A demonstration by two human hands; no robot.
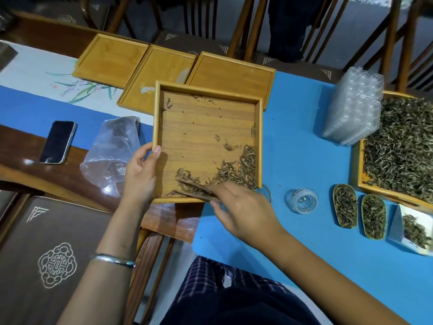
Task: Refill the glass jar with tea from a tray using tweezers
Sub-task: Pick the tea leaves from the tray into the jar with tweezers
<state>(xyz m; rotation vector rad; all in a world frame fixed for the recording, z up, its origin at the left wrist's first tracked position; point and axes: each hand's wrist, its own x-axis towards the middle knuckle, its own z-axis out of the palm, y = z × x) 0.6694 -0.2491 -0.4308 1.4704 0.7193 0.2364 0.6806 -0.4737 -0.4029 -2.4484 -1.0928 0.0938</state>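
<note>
Tea swept toward the corner of a square bamboo tray (206,127)

Head view: no writing is readable. The left hand (140,174) grips the tray's left rim; the right hand (243,209) pinches brown wooden tweezers (194,191) against the dried tea leaves (236,172) in the tray's near right corner. A clear glass jar (266,192) peeks out under that corner.

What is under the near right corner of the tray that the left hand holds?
A curved glass rim shows under the tray corner, probably the jar. The tray and right hand cover the rest, so its contents are hidden.
</note>
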